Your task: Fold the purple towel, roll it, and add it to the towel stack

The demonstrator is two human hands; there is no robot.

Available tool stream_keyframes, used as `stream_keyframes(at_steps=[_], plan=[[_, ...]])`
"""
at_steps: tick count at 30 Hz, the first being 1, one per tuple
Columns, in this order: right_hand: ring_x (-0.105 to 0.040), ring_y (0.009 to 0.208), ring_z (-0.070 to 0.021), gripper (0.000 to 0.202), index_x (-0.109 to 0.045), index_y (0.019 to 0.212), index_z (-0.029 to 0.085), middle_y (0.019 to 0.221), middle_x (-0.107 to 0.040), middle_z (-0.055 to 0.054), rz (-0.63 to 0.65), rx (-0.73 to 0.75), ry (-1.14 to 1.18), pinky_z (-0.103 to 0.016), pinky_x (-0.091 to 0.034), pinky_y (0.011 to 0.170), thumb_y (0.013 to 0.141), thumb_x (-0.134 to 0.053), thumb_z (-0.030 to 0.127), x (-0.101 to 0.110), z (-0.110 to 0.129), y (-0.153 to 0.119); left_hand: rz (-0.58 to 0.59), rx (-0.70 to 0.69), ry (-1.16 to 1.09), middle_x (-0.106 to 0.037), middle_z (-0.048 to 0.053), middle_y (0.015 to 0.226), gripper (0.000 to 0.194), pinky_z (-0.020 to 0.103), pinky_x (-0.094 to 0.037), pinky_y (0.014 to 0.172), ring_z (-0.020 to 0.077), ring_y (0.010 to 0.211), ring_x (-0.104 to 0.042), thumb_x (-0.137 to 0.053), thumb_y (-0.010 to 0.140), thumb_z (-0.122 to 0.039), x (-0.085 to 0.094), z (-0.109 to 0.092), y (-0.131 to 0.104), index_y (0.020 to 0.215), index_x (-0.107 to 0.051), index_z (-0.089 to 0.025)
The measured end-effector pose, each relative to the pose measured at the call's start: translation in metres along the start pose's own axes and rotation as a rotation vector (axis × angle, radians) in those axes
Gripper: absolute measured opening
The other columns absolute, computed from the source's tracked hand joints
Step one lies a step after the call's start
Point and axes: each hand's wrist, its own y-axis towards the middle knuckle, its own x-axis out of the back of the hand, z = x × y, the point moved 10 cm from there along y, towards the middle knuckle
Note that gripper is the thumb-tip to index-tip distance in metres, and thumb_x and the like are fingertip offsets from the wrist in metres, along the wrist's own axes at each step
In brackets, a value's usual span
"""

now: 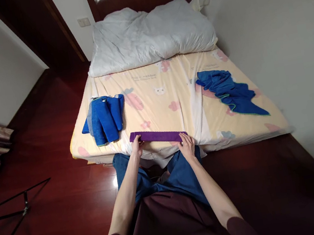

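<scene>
purple cloth (158, 136): a long thin strip, right at the near edge of the bed, in front of the knees. it runs side to side, between the two hands. i can't tell if it lies flat or is up a bit.
left hand (137, 147): holds the left end, thumb on top, fingers pinched narrow.
right hand (187, 144): holds the right end, fingers close together over the top. i can't see what is under the cloth there.
fold: the cloth looks folded the long way, so this seems to be the part where the strip is made neat and straight.
next move: i think it calls for both ends to be kept level, the strip smoothed, and then one end brought over to the other to make it short. if one hand lets go too soon, the folds could come open.
blue pile (107, 120): folded cloths, on the left side of the bed, near the left hand but not touching it.
loose blue cloth (232, 94): crumpled, not folded, on the right side, well apart from the strip.
bed (160, 109): under the cloths, with a yellow sheet with pink pictures.
quilt (149, 38): white, bunched up at the far end.
</scene>
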Motion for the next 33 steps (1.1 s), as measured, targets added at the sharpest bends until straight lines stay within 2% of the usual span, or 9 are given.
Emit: stream_keyframes(at_steps=[7, 10, 13, 18, 23, 26, 28, 30, 33], plan=[[-0.063, 0.118, -0.0284, 0.043, -0.067, 0.128, 0.013, 0.125, -0.073, -0.016, 0.081, 0.041, -0.021, -0.046, -0.042, 0.106, 0.089, -0.049, 0.011, 0.003, 0.006, 0.015, 0.190, 0.013, -0.084, -0.060, 0.000, 0.072, 0.026, 0.021, -0.047, 0.055, 0.0117, 0.062, -0.055, -0.068, 0.062, -0.018, -0.024, -0.026, -0.020, 0.087, -0.063, -0.017], [-0.064, 0.114, -0.0282, 0.042, -0.067, 0.126, 0.013, 0.122, -0.074, -0.016, 0.118, 0.089, 0.028, -0.045, -0.045, 0.104, 0.087, -0.051, 0.011, -0.003, 0.024, 0.023, 0.285, -0.022, -0.111, -0.066, 0.002, 0.082, 0.040, 0.021, -0.048, 0.058, 0.0117, 0.066, -0.057, -0.067, 0.058, -0.016, -0.027, -0.055, -0.032, 0.097, -0.068, -0.016], [-0.066, 0.108, -0.0278, 0.041, -0.069, 0.124, 0.013, 0.117, -0.075, -0.015, 0.163, 0.150, 0.112, -0.044, -0.049, 0.101, 0.086, -0.052, 0.011, -0.019, 0.062, 0.033, 0.325, -0.090, -0.091, -0.069, 0.003, 0.087, 0.044, 0.021, -0.050, 0.062, 0.0115, 0.069, -0.057, -0.067, 0.057, -0.016, -0.018, -0.099, -0.046, 0.100, -0.070, -0.015], [-0.067, 0.110, -0.0267, 0.043, -0.070, 0.123, 0.014, 0.117, -0.074, -0.013, 0.287, 0.220, 0.311, -0.040, -0.052, 0.102, 0.084, -0.052, 0.009, -0.061, 0.170, 0.056, 0.330, -0.400, -0.055, -0.073, 0.004, 0.103, 0.053, 0.021, -0.049, 0.063, 0.0137, 0.076, -0.060, -0.065, 0.060, -0.019, 0.026, -0.209, -0.074, 0.113, -0.067, -0.019], [-0.068, 0.110, -0.0248, 0.047, -0.071, 0.121, 0.019, 0.118, -0.075, -0.009, 0.472, 0.240, 0.532, -0.037, -0.053, 0.102, 0.080, -0.053, 0.005, -0.107, 0.291, 0.074, 0.186, -0.636, -0.021, -0.070, 0.003, 0.096, 0.054, 0.025, -0.054, 0.073, 0.0180, 0.087, -0.067, -0.065, 0.066, -0.023, 0.107, -0.303, -0.091, 0.120, -0.062, -0.020], [-0.069, 0.109, -0.0241, 0.046, -0.072, 0.121, 0.020, 0.119, -0.075, -0.008, 0.574, 0.236, 0.652, -0.036, -0.054, 0.098, 0.080, -0.056, 0.005, -0.132, 0.347, 0.080, 0.137, -0.758, 0.064, -0.068, 0.003, 0.100, 0.062, 0.028, -0.056, 0.079, 0.0176, 0.089, -0.068, -0.077, 0.066, -0.027, 0.149, -0.342, -0.103, 0.126, -0.060, -0.023], [-0.070, 0.107, -0.0238, 0.041, -0.072, 0.119, 0.019, 0.117, -0.076, -0.007, 0.632, 0.243, 0.722, -0.035, -0.054, 0.096, 0.081, -0.059, 0.007, -0.147, 0.376, 0.082, 0.120, -0.824, 0.137, -0.067, 0.004, 0.105, 0.075, 0.030, -0.056, 0.084, 0.0180, 0.092, -0.068, -0.087, 0.059, -0.027, 0.169, -0.362, -0.112, 0.128, -0.058, -0.024], [-0.070, 0.103, -0.0232, 0.035, -0.074, 0.115, 0.018, 0.113, -0.077, -0.007, 0.662, 0.252, 0.783, -0.034, -0.053, 0.093, 0.083, -0.062, 0.010, -0.159, 0.400, 0.085, 0.100, -0.877, 0.206, -0.066, 0.005, 0.106, 0.082, 0.031, -0.056, 0.088, 0.0189, 0.094, -0.068, -0.092, 0.052, -0.024, 0.184, -0.378, -0.120, 0.127, -0.059, -0.021], [-0.070, 0.092, -0.0217, 0.029, -0.075, 0.111, 0.015, 0.104, -0.077, -0.006, 0.688, 0.257, 0.828, -0.030, -0.052, 0.084, 0.083, -0.067, 0.014, -0.177, 0.429, 0.091, 0.047, -0.954, 0.377, -0.068, 0.007, 0.104, 0.072, 0.033, -0.057, 0.084, 0.0209, 0.090, -0.068, -0.093, 0.053, -0.027, 0.191, -0.402, -0.130, 0.118, -0.065, -0.016]])
